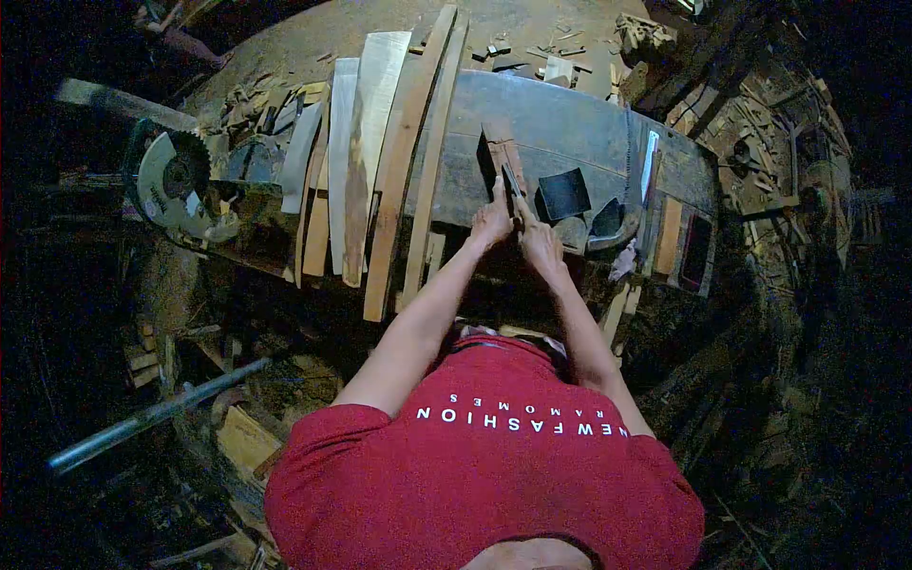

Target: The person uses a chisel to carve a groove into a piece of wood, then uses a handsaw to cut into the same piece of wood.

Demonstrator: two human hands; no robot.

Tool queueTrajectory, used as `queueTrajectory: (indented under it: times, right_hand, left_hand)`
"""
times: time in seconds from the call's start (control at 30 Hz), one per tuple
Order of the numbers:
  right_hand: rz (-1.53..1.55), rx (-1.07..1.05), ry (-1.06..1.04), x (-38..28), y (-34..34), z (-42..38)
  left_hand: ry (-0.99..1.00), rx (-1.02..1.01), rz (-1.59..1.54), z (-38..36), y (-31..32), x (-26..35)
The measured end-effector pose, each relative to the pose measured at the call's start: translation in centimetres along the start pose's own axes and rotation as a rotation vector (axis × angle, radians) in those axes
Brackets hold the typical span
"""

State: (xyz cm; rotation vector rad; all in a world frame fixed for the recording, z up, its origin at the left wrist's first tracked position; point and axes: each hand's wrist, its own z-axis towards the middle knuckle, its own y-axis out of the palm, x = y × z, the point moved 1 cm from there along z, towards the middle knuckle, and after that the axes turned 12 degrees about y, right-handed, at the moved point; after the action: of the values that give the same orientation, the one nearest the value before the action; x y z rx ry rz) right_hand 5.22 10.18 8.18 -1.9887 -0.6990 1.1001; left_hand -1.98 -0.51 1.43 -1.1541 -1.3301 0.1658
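In the head view a narrow dark blade, like a chisel [513, 182], lies slanted over a long reddish-brown block [502, 142] that looks like a sharpening stone. My right hand [542, 247] is closed around the blade's near end, with a finger stretched along it. To its left, my left hand [492, 224] presses on the blade with the index finger extended and the other fingers curled. The blade's grip is hidden by my hands. Just right of the block sits a dark, square-sided piece [564, 194], and a smaller dark piece [606, 219] lies beyond it.
Several long boards [399, 171] lie side by side across the metal-topped bench [579, 109] to the left. A toothed circular saw blade [174, 176] stands at the far left. A wood strip [669, 233] and a dark phone-like slab [696, 249] lie at the right. Offcuts litter the back.
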Motion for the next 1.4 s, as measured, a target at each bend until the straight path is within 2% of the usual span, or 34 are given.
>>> queueTrajectory:
  times: [0.13,0.3,0.33,0.4,0.5,0.57,0.63,0.67,0.73,0.77,0.83,0.87,0.97,1.1,1.2,1.3,1.33,1.4]
  right_hand:
    - [0.017,0.02,-0.06,0.8,0.9,0.8]
    - [0.013,-0.01,-0.056,1.7,0.2,-1.6]
    - [0.01,-0.016,-0.051,1.3,0.0,-1.5]
    - [-0.02,-0.027,-0.001,0.1,-0.3,-0.1]
    - [0.029,-0.011,-0.027,-0.2,0.5,2.0]
    - [0.008,-0.003,-0.015,0.4,0.5,1.5]
    - [0.071,0.005,-0.049,1.0,0.5,0.4]
    - [0.035,-0.004,-0.045,1.5,0.6,-0.4]
    - [0.045,-0.001,-0.053,1.3,0.0,-0.8]
    - [0.056,0.008,-0.064,1.3,-0.2,-1.1]
    - [0.025,0.035,-0.078,1.0,1.0,1.1]
    - [0.048,0.042,-0.078,0.3,1.0,2.3]
    - [0.04,0.041,-0.063,-0.6,0.5,2.5]
    - [0.014,0.008,-0.057,1.6,0.8,0.0]
    - [0.029,-0.016,-0.05,1.9,1.0,-0.1]
    - [0.069,0.037,-0.094,1.0,1.8,2.8]
    - [0.058,0.053,-0.098,0.8,2.2,3.8]
    - [0.047,0.036,-0.073,-0.1,1.3,3.8]
  left_hand:
    - [-0.069,-0.037,0.018,0.5,0.6,-0.6]
    - [0.123,0.118,0.016,-0.2,0.5,-0.3]
    - [0.12,0.112,0.011,-0.4,0.4,-0.1]
    - [-0.012,0.013,0.014,-0.1,0.1,0.2]
    - [0.011,0.072,0.034,0.1,0.3,-0.4]
    - [-0.03,0.028,0.02,-0.2,0.2,0.2]
    - [0.083,0.127,0.043,-0.1,0.6,-0.3]
    - [0.079,0.127,0.044,0.1,0.9,-1.0]
    - [0.225,0.257,0.066,0.2,1.4,-1.3]
    - [0.218,0.247,0.059,0.1,2.0,-1.4]
    - [0.014,0.109,0.001,-0.3,-0.1,0.6]
    - [0.063,0.149,0.017,-0.1,0.6,-0.4]
    - [0.011,0.101,0.049,-0.3,0.1,0.1]
    - [0.073,0.11,0.034,-0.9,-0.7,0.8]
    - [0.044,0.118,0.051,-0.8,-0.3,0.8]
    - [0.128,0.167,-0.041,1.0,3.3,-3.7]
    - [0.131,0.171,-0.037,0.9,2.6,-2.9]
    - [-0.047,0.018,0.062,0.5,1.3,-1.4]
